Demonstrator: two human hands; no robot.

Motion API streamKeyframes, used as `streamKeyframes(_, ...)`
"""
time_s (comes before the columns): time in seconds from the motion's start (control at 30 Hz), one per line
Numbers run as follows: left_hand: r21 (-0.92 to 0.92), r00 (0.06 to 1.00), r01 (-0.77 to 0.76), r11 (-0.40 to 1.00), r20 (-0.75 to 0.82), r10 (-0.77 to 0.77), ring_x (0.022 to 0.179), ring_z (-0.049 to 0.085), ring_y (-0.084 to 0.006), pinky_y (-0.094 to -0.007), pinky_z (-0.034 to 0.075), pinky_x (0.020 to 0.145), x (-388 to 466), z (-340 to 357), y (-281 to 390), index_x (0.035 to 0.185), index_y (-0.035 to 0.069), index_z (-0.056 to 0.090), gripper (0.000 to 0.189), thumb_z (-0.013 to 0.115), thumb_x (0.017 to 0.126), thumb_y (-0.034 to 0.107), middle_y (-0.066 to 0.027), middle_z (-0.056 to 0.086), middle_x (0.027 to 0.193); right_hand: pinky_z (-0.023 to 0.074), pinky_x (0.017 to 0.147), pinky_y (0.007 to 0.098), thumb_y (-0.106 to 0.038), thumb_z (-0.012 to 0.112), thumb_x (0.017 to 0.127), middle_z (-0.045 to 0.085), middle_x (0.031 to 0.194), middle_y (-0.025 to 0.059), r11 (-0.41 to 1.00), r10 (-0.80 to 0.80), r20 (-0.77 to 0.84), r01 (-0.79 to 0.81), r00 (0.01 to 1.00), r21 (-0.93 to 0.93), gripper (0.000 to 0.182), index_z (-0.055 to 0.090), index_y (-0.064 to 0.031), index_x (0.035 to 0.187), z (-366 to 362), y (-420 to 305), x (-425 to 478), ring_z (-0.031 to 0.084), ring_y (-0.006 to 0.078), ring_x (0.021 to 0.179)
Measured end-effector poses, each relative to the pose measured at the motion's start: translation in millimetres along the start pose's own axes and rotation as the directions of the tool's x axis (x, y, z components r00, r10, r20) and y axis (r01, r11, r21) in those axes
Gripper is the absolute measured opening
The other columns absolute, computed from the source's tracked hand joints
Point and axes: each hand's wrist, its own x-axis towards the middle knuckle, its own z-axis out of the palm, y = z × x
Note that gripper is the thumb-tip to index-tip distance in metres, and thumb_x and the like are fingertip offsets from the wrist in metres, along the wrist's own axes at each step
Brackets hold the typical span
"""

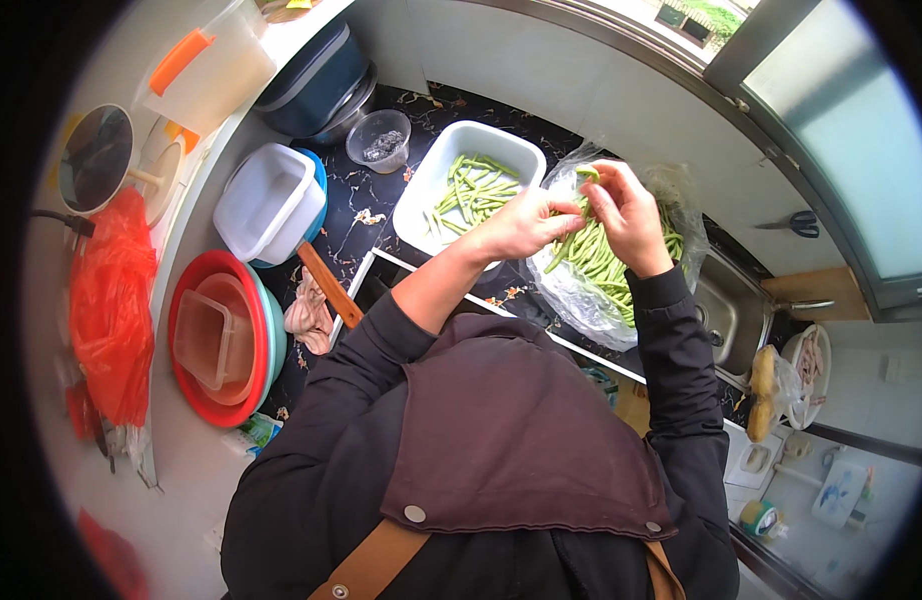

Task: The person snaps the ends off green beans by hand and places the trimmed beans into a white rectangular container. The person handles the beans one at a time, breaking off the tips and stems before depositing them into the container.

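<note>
Green beans [603, 255] fill a clear plastic bag [581, 315] on the dark counter. My right hand [624, 214] is above the bag, with a curved green bean [587, 172] pinched at its fingertips. Close beside it, my left hand [532, 221] has its thumb and fingers brought together over the near-left part of the bag; whether a bean is between them is too small to tell. To the left stands a white rectangular basin [412, 217], with more green beans [476, 191] lying inside on its bottom.
A sink [720, 315] lies right of the bag, and scissors [802, 223] are on the wall. A clear plastic bowl [382, 142] stands behind left. White tubs [269, 199], a red basin [183, 360] and a wooden handle [329, 285] are at left.
</note>
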Motion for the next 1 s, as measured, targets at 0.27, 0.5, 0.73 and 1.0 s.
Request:
streamKeyframes(0.27, 0.292, 0.942, 0.077, 0.953, -0.336, 0.027, 0.077, 0.067, -0.0259, -0.0326, 0.05, 0.071, -22, -32, -41, 0.098, 0.003, 0.07, 0.02, 0.059, 0.09, 0.017, -0.0144, 0.07, 0.088, 0.0546, 0.058, 0.0258, -0.019, 0.06, 0.096, 0.062, 0.083, 0.0067, 0.541, 0.534, 0.042, -0.379, 0.845, 0.751, 0.019, 0.058, -0.0003, 0.1, 67, 88, 11, 0.062, 0.0126, 0.064)
streamKeyframes(0.5, 0.131, 0.744, 0.34, 0.931, -0.643, -0.181, 0.062, 0.055, -0.0074, -0.0263, 0.044, 0.056, -30, -86, -76, 0.089, -0.003, 0.068, 0.02, 0.06, 0.091, 0.015, -0.0041, 0.062, 0.069, 0.0545, 0.061, 0.0287, -0.026, 0.06, 0.095, 0.064, 0.102, 0.013, 0.784, 0.551, -0.01, -0.514, 0.834, 0.348, 0.04, 0.052, 0.0011, 0.124, 55, 121, 26, 0.067, 0.0188, 0.077)
streamKeyframes(0.73, -0.32, 0.721, 0.141, 0.937, -0.615, -0.319, 0.052, 0.047, -0.0041, -0.0182, 0.034, 0.045, -30, -58, -108, 0.098, -0.001, 0.066, 0.015, 0.063, 0.092, 0.013, 0.0012, 0.055, 0.067, 0.0478, 0.047, 0.0265, -0.009, 0.059, 0.088, 0.062, 0.072, 0.0058, 0.749, 0.66, -0.412, -0.597, 0.628, 0.288, 0.007, 0.061, -0.003, 0.085, -103, 209, -72, 0.059, 0.0118, 0.058)
streamKeyframes(1.0, -0.553, 0.751, 0.28, 0.784, -0.382, -0.538, 0.045, 0.039, -0.0031, -0.0183, 0.028, 0.041, -16, -22, -100, 0.086, 0.001, 0.061, 0.013, 0.06, 0.094, 0.011, 0.0014, 0.053, 0.065, 0.0508, 0.059, 0.0364, -0.023, 0.073, 0.078, 0.067, 0.07, 0.0134, 0.391, 0.63, -0.554, -0.839, 0.544, -0.378, 0.022, 0.065, -0.0031, 0.075, -135, 253, -138, 0.065, 0.0233, 0.063)
